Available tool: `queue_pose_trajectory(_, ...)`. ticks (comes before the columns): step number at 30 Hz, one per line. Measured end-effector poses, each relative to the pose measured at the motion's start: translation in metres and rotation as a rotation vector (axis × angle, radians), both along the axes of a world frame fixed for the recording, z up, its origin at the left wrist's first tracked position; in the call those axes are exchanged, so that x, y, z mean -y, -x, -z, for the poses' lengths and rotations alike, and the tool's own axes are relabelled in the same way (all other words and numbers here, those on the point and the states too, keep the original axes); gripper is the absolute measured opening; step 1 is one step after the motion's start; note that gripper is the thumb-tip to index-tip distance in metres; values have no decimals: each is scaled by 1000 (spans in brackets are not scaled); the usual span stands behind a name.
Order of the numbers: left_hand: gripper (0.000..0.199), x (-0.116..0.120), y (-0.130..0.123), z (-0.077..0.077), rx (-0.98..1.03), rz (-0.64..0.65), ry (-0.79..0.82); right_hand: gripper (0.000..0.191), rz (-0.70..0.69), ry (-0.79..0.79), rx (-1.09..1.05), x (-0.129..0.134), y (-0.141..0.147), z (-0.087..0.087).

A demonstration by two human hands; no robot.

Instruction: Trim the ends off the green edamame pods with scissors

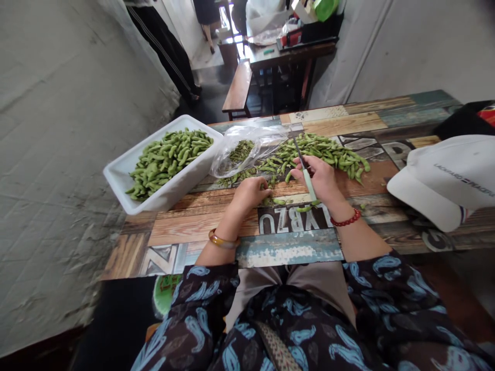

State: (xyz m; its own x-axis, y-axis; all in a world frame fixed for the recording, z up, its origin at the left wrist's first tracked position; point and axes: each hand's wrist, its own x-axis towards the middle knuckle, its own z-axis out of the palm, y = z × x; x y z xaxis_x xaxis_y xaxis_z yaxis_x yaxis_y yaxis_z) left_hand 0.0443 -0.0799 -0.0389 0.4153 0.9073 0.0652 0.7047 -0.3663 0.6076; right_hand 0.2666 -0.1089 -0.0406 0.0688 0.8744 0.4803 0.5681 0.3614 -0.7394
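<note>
My right hand [320, 178] is wrapped around a small knife with a pale green handle [308, 183]; its narrow dark blade points away from me. Beside it, my left hand [252, 193] is closed, fingertips curled together low over the table, and whatever they hold is too small to make out. Beyond my hands spreads a heap of green soybean pods [328, 152]. A few loose pods [304, 208] lie near me. Left of the heap, an open clear plastic bag [266, 135] contains small green trimmings [242, 150], with more scattered at its mouth.
A white tub [174, 203] full of pods stands at the table's left, near the wall. On the right lies a white cap [444, 170]. Farther off are a wooden bench [238, 87], another table [294, 54] with things on it, and a standing person in dark trousers [164, 46].
</note>
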Motion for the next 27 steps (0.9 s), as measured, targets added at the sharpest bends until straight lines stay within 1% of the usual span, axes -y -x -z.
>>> queue_pose_trajectory(3, 2, 3, -4, 0, 26, 51, 34, 35, -2, 3, 1, 1, 1, -1)
queue_pose_trajectory(6, 7, 6, -6, -2, 68, 96, 53, 34, -3, 4, 6, 1, 3, 0)
queue_pose_trajectory(11, 4, 11, -8, -5, 18, 68, 7, 30, -3, -6, 20, 1, 2, 3)
queue_pose_trajectory(13, 4, 10, -9, -5, 43, 57, -2, 30, -1, -12, 23, 0, 2, 4)
queue_pose_trajectory(14, 5, 9, -9, -5, 94, 53, 6, 30, -1, -13, 22, 0, 2, 4)
queue_pose_trajectory(16, 6, 8, -8, -7, 282, 38, 62, 32, -7, -14, 15, 1, 2, 4)
queue_pose_trajectory(19, 17, 8, -6, -15, 657, 0, 254, 34, -31, -17, 12, 3, 3, 2)
queue_pose_trajectory(21, 26, 10, -4, -20, 855, -31, 399, 35, -62, -30, 17, 4, 4, 0)
queue_pose_trajectory(24, 32, 13, -4, -25, 1048, -78, 531, 37, -126, -50, 37, 7, 6, -2)
queue_pose_trajectory(27, 37, 14, -5, -27, 1139, -114, 571, 41, -187, -67, 96, 8, 9, -2)
